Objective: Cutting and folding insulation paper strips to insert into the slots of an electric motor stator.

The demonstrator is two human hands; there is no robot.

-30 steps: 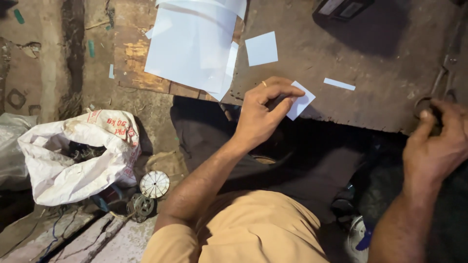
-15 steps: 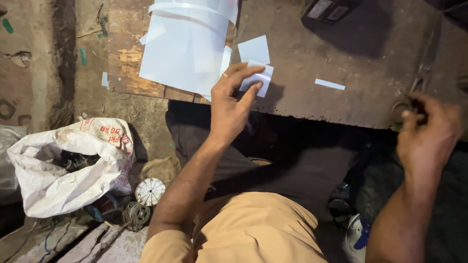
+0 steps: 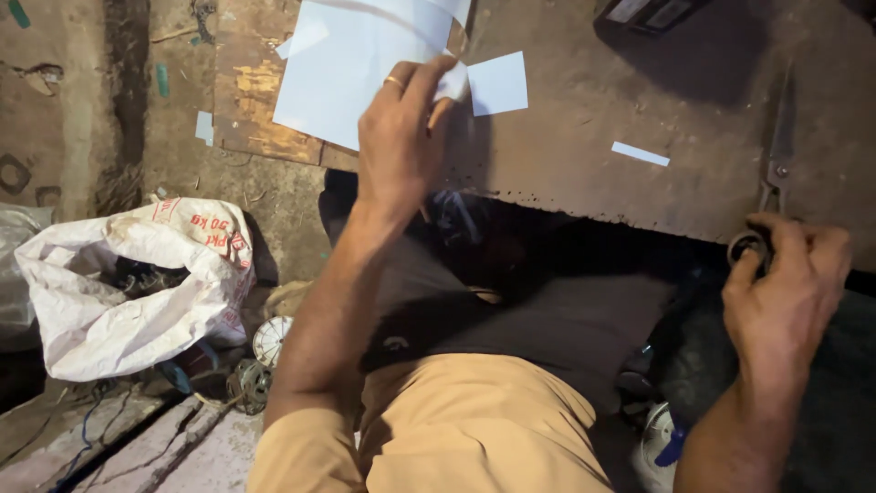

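Rusty metal table [image 3: 620, 100]: left hand [image 3: 397, 146] pinches square white paper [image 3: 451, 84].

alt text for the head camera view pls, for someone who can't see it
Seen from above, a person's left hand pinches a small white paper piece beside a white paper stack on a worn metal table, while the right hand grips scissors. A white sack lies on the floor.

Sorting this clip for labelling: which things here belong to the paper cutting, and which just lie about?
In use:
left hand on small paper piece
right hand on scissors
white sheets
cut square
paper strip

Lying about:
white sack
dark box
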